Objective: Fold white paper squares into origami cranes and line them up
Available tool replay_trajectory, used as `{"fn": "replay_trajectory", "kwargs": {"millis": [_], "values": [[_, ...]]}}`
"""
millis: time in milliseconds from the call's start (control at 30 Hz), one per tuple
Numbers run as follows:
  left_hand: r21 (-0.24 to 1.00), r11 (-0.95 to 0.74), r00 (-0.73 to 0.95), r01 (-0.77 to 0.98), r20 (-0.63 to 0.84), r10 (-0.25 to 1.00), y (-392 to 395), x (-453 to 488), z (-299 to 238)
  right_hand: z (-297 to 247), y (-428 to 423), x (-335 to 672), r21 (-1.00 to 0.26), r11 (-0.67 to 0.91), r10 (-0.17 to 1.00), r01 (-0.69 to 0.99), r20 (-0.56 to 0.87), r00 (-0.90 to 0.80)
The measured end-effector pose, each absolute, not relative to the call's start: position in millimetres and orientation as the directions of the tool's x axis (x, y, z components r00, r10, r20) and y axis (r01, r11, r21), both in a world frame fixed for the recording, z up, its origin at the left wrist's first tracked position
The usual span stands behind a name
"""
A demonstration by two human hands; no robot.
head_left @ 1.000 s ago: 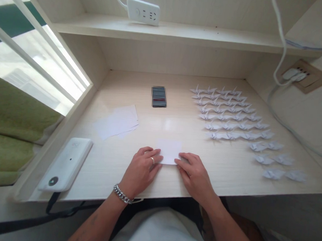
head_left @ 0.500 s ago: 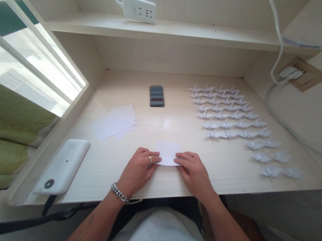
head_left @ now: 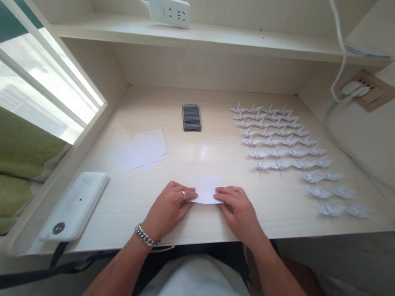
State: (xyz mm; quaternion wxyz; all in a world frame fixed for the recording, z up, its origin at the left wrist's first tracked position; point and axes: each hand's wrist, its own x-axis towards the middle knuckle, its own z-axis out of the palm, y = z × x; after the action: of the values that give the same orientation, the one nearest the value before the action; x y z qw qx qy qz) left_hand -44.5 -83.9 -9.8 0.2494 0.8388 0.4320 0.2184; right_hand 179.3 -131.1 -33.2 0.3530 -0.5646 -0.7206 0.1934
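A small white sheet of paper (head_left: 205, 188) lies on the desk in front of me, its near edge slightly raised. My left hand (head_left: 174, 205), with a ring and a chain bracelet, pinches the sheet's near left corner between thumb and fingers. At the near right corner, my right hand (head_left: 235, 208) grips it in the same way. To the right stand rows of folded white paper cranes (head_left: 287, 139). Several partly opened folded pieces (head_left: 331, 209) sit closer to the desk's right front edge.
Loose white sheets (head_left: 140, 150) overlap on the left of the desk (head_left: 120, 210). A dark, pixelated object (head_left: 191, 118) lies toward the back. A white power bank (head_left: 76, 204) rests at the left front. Above, a shelf (head_left: 213, 35) carries a power strip (head_left: 168, 10); cables hang on the right.
Both hands keep their hold on the sheet, almost still. The whole view has shifted very slightly.
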Motion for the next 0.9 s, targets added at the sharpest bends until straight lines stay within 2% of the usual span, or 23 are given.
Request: {"fn": "replay_trajectory", "kwargs": {"millis": [300, 433, 500, 633, 700, 800, 900], "values": [[0.625, -0.501, 0.509, 0.599, 0.186, 0.840, -84.7, -43.5, -11.0, -33.0, -130.4, 181.0, -0.669, 0.307, 0.945, 0.677, 0.296, -0.136], [0.625, -0.485, 0.488, 0.611, 0.184, 0.853, -80.9, -46.2, -13.0, -30.5, -126.3, 183.5, -0.615, 0.349, 0.927, 0.707, 0.336, -0.166], [0.584, -0.499, 0.472, 0.640, 0.213, 0.855, -81.4, -45.5, -12.2, -28.9, -125.2, 181.2, -0.555, 0.376, 0.907, 0.742, 0.386, -0.171], [0.422, -0.486, 0.351, 0.766, 0.359, 0.865, -93.4, -34.6, -7.7, -25.8, -127.7, 166.2, -0.417, 0.386, 0.874, 0.823, 0.450, -0.182], [0.399, -0.521, 0.370, 0.755, 0.396, 0.840, -101.3, -27.0, -6.5, -24.7, -129.4, 158.0, -0.385, 0.392, 0.863, 0.836, 0.468, -0.189], [0.494, -0.573, 0.414, 0.654, 0.399, 0.818, -107.2, -21.8, -8.7, -24.5, -129.2, 154.2, -0.389, 0.426, 0.858, 0.817, 0.459, -0.229], [0.609, -0.542, 0.437, 0.579, 0.329, 0.837, -104.8, -29.2, -12.6, -26.0, -126.2, 162.2, -0.407, 0.445, 0.863, 0.798, 0.434, -0.260]]}}
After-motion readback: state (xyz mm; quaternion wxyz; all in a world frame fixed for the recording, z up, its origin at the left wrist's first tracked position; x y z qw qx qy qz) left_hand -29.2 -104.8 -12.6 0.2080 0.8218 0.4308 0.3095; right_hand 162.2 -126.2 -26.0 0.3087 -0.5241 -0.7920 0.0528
